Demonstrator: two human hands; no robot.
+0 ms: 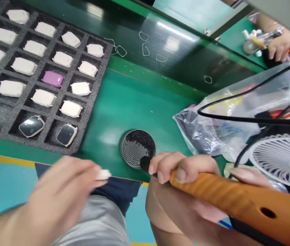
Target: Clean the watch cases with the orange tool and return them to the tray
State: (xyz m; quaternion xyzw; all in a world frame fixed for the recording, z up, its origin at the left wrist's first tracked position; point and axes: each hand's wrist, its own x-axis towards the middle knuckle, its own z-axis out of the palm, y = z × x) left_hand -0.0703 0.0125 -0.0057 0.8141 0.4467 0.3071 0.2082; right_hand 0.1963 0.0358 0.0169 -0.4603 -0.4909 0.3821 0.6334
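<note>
My left hand [63, 194], blurred by motion, pinches a small white piece [104, 174] between thumb and fingers in front of the bench edge. My right hand [196, 167] is wrapped around the orange body of an electric screwdriver [239, 201]. Its black nose reaches the near rim of a round metal dish [134, 152], which has a perforated plate and tiny dark pieces, apparently screws, heaped on one side. Left of the dish, a grey foam tray [11, 138] holds several white watch-shaped cases [71, 108], one purple case [53, 79] and two dark-screened watches [67, 134].
A clear plastic bag [211, 133] lies right of the dish, crossed by a black cable [237, 118]. A white fan [286, 160] stands at the right. Thin white rings [161, 57] rest on the dark strip behind. Another person's hand [283, 44] is at top right.
</note>
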